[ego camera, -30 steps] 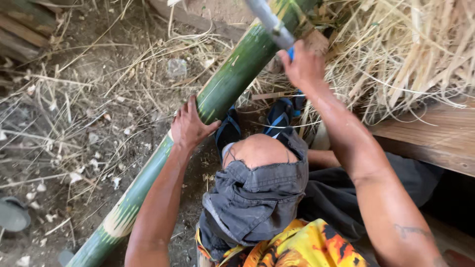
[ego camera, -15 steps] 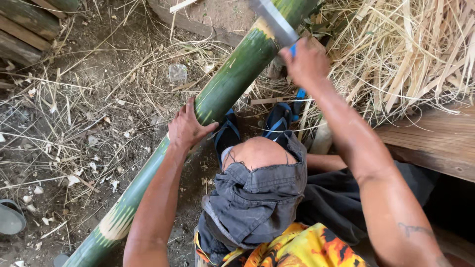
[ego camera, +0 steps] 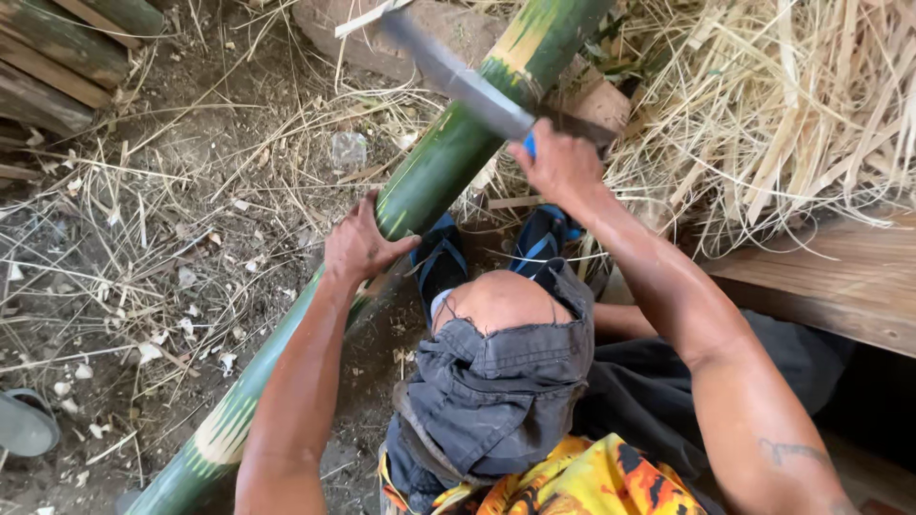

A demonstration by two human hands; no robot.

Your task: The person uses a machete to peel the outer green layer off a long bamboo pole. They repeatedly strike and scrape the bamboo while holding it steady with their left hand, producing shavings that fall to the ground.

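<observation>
A long green bamboo pole (ego camera: pixel 434 176) lies diagonally from the lower left to the upper middle, its far part resting on a wooden block (ego camera: pixel 592 95). My left hand (ego camera: pixel 361 243) grips the pole at its middle. My right hand (ego camera: pixel 561 164) is closed on the blue handle of a large knife (ego camera: pixel 458 81). The steel blade points up and to the left and lies across the pole near a pale node ring. My bent knee in torn grey shorts (ego camera: pixel 506 367) sits below the hands.
Dry straw and split bamboo strips (ego camera: pixel 782 114) pile up at the upper right above a wooden plank (ego camera: pixel 821 277). Blue sandals (ego camera: pixel 441 262) are under the pole. Stacked poles (ego camera: pixel 57 57) lie at the upper left, with dirt and chips around.
The knife has swung down from high above the pole, and its blade now lies across the bamboo. My left hand has stayed on the pole.
</observation>
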